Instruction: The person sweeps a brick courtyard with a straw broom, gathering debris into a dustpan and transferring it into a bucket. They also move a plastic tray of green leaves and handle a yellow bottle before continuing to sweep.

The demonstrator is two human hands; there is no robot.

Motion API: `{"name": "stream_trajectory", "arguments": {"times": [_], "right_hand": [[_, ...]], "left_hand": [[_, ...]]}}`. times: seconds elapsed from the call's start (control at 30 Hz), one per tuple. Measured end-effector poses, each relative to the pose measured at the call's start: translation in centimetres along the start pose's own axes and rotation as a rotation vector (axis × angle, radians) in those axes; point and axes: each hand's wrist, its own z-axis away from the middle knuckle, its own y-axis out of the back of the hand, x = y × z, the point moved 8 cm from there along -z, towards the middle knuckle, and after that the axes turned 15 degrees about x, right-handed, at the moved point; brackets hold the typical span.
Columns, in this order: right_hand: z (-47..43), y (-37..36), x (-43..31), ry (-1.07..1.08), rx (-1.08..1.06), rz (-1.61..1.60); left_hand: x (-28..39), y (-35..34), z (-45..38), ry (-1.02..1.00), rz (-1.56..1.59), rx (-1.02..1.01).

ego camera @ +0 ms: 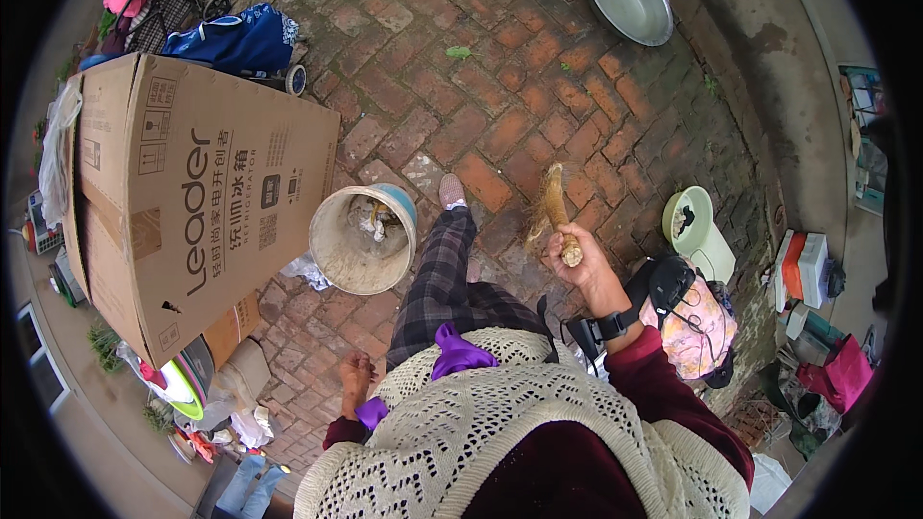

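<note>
My right hand [581, 257] grips the thick bound handle of a straw hand broom [555, 194]. The broom's frayed bristles point away from me, over the brick paving. My left hand [357, 378] hangs at my side with its fingers loosely bent and apart, and no object shows in it. Ahead of it, left of my leg, stands a bucket [335, 249] with a dirty, pale inside and some crumpled rubbish at the bottom. One shoe [452, 191] is planted just right of the bucket; the other is mostly hidden by my trouser leg.
A large cardboard refrigerator box [288, 144] rises at the left, with a blue wheeled bag [231, 40] behind it. A metal basin [627, 3] lies at the far right. A pale green bin [696, 209] and a floral bag [696, 328] stand to my right.
</note>
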Motion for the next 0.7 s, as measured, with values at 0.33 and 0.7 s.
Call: {"name": "stream_trajectory", "arguments": {"times": [0.33,0.7], "right_hand": [[-3.3,-33.0,-5.3,-0.064,-0.459,0.096],[3.1,-25.4,-7.6,0.155,-0.143,0.546]], "left_hand": [[6.9,0.6,-0.9,0.102,0.05,0.132],[8.4,-4.8,0.9,0.181,0.153,0.216]]}}
